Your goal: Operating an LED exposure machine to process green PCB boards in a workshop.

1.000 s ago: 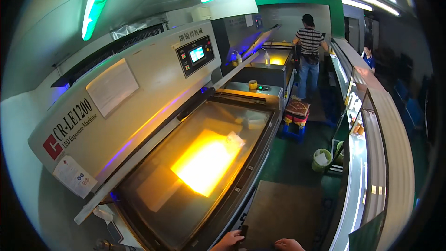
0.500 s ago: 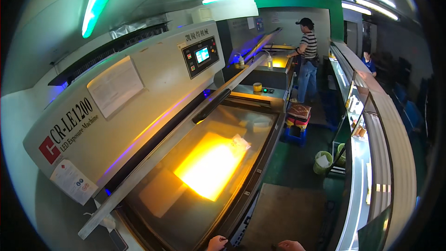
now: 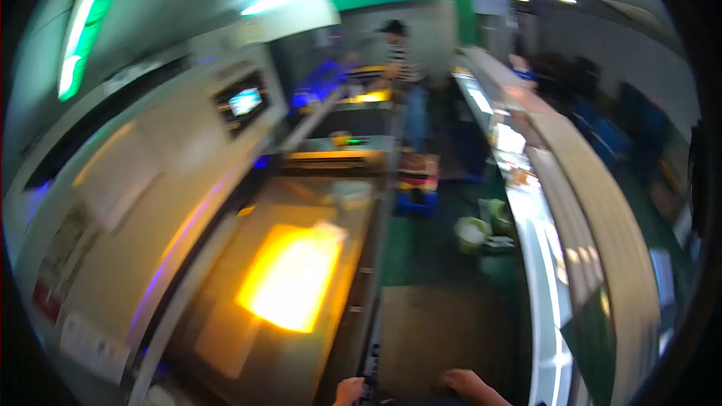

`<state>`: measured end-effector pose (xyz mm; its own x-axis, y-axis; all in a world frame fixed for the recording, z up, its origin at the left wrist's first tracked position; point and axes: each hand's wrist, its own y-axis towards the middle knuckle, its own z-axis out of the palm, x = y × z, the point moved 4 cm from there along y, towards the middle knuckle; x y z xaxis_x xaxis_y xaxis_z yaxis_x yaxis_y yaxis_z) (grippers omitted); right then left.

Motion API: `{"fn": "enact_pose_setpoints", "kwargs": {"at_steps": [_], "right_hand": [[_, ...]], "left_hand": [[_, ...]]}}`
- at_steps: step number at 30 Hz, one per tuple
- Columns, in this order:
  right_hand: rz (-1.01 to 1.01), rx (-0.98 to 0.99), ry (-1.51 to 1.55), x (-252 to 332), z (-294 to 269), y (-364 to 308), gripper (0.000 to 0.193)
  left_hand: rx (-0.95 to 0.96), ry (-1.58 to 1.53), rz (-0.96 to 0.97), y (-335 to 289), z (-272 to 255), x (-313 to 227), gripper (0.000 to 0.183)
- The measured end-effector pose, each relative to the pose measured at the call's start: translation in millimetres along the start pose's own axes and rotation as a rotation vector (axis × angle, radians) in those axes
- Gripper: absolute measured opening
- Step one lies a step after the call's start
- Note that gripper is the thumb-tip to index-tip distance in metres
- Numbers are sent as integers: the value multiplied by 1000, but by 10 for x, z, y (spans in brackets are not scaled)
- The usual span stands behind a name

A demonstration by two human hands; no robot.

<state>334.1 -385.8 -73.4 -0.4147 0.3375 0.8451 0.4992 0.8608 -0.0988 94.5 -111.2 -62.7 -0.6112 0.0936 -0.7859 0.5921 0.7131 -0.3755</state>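
Observation:
My left hand (image 3: 350,390) is at the lower edge, beside the dark front rim (image 3: 359,308) of an exposure machine. My right hand (image 3: 468,385) is to its right, over the aisle, with its forearm coming in from below. Blur smears the fingers of both hands, and I cannot make out anything in them. On the machine's bed (image 3: 188,331), a bright yellow glowing panel (image 3: 289,282) is lit. A pale sheet (image 3: 226,347) lies against its near left side, and a small pale piece (image 3: 329,230) at its far right corner.
The machine's sloping housing (image 3: 177,158) with a lit screen (image 3: 244,101) rises at left. Further back, a person in a striped shirt (image 3: 406,68) stands at another lit machine. Green baskets (image 3: 471,234) and a blue crate (image 3: 415,201) stand in the aisle. A lit bench (image 3: 538,256) runs along the right.
The view has turned right, so the machines and the person now sit further left, and the picture is blurred. Both hands remain near the lower edge; my right hand shows a little more.

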Motion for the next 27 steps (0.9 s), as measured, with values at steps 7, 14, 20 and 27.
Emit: {"fn": "enact_pose_setpoints", "kwargs": {"at_steps": [7,14,20,27], "right_hand": [[220,-161,606,490,-339,73,35],[-17,-962,985,752,-1547,-389,50],[-14,-1542,1313,541,-2947,-1165,50],[241,-1417,866,482,-2911,-1322,42]], "left_hand": [[123,155,0,334,386,891,28],[309,189,-24,624,822,438,30],[396,209,-54,679,942,300,31],[544,148,-9,864,1218,-138,33]]}}
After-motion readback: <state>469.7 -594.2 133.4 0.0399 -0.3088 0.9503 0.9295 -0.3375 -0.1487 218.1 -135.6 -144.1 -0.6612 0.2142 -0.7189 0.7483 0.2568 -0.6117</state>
